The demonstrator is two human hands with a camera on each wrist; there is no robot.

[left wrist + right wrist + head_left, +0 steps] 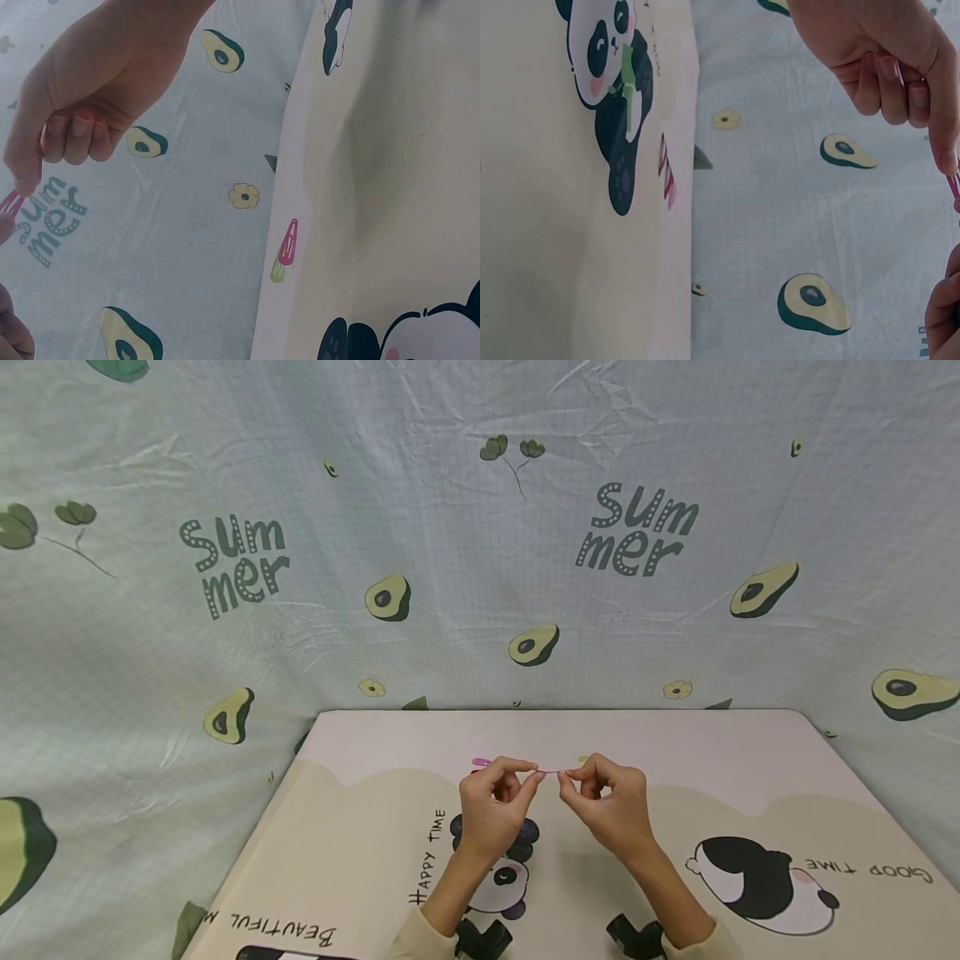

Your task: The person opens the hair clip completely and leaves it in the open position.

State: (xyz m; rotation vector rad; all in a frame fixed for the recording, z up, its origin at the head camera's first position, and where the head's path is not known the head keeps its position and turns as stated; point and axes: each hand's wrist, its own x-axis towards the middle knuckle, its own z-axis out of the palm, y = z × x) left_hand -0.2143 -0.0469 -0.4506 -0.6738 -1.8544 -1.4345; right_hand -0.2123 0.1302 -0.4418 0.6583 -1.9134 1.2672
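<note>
In the head view my left hand (491,806) and right hand (611,802) are raised close together over the table. Each pinches one end of a thin pink hair clip (551,772), held level between the fingertips. The left wrist view has the right hand (112,75) with thumb and finger on the clip (10,204), the other fingers curled in. Part of the left hand (13,334) enters at that view's left edge. In the right wrist view the left hand (889,56) pinches the clip (952,184), and the right hand (945,307) is partly cut off.
A pink clip (289,244) overlapping a green clip (277,268) lies near the table's far edge. Red and pink clips (667,176) lie further left. The table (390,735) bears animal drawings; a printed cloth (450,527) hangs behind it.
</note>
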